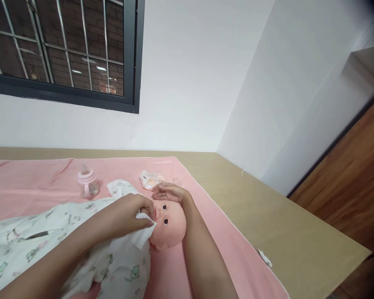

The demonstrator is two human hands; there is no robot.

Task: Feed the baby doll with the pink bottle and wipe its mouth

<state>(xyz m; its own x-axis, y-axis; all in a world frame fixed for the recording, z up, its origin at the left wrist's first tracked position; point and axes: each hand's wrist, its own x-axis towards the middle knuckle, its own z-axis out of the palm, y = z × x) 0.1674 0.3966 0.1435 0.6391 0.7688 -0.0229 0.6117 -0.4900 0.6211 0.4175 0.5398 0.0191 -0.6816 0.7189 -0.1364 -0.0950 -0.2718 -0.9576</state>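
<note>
A baby doll [171, 222] in a white printed sleepsuit [81, 245] lies on a pink cloth, head to the right. My left hand [132, 216] is closed on a white wipe [145, 222] and presses it against the doll's mouth and chin. My right hand [168, 192] lies flat with fingers stretched out along the far side of the doll's head, touching it.
A pink baby bottle [87, 182] stands beyond the doll. A small packet [151, 179] lies near my right hand. The pink cloth [224, 249] covers a tan table [286, 224]; a white scrap [264, 257] lies by the cloth's edge. Walls and a window stand behind.
</note>
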